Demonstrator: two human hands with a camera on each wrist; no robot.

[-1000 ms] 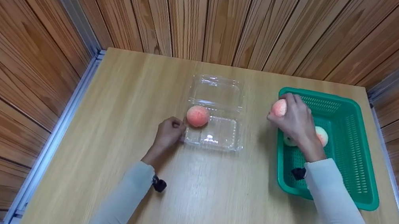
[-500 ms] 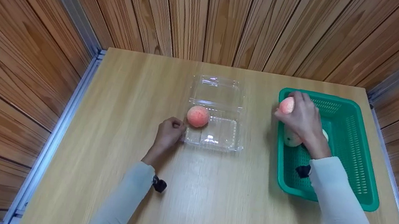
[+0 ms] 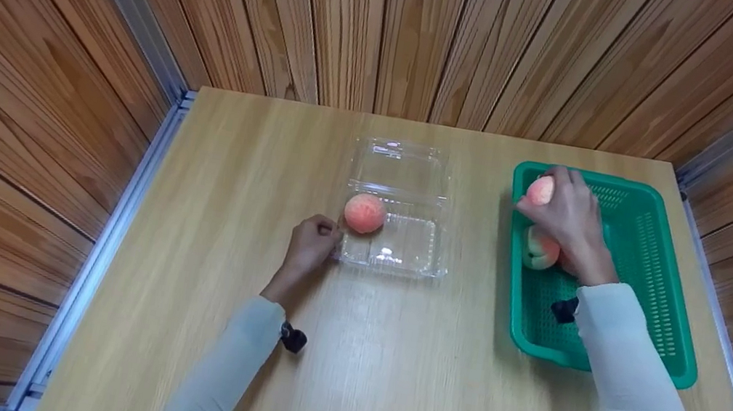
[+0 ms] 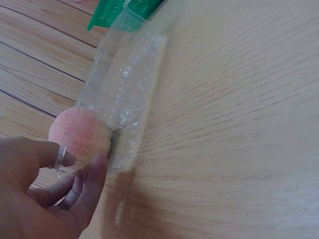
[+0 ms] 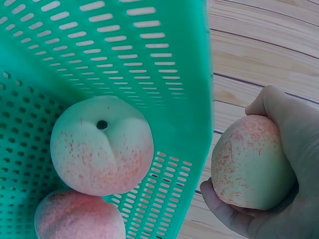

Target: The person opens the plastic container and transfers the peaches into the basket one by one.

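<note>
My left hand (image 3: 311, 247) pinches the left rim of a clear plastic clamshell box (image 3: 408, 245), thumb on one side and fingers on the other in the left wrist view. Inside the box's base, at the back left, sits one pink peach (image 3: 364, 213). My right hand (image 3: 567, 215) grips a second peach (image 5: 251, 162) above the left back part of a green basket (image 3: 675, 321). Below that hand, a pale peach (image 5: 102, 149) with a dark stem hole lies in the basket. It touches a pinker peach (image 5: 79, 216), mostly hidden by my arm in the head view.
The box's lid (image 3: 401, 169) lies folded back towards the rear of the wooden table (image 3: 340, 370). Wood-plank walls (image 3: 408, 36) stand behind the table and on both sides. The basket occupies the table's right side.
My right hand has moved a little right and back with its peach, further over the basket. More of the pale peach below now shows. My left hand and the box have stayed put.
</note>
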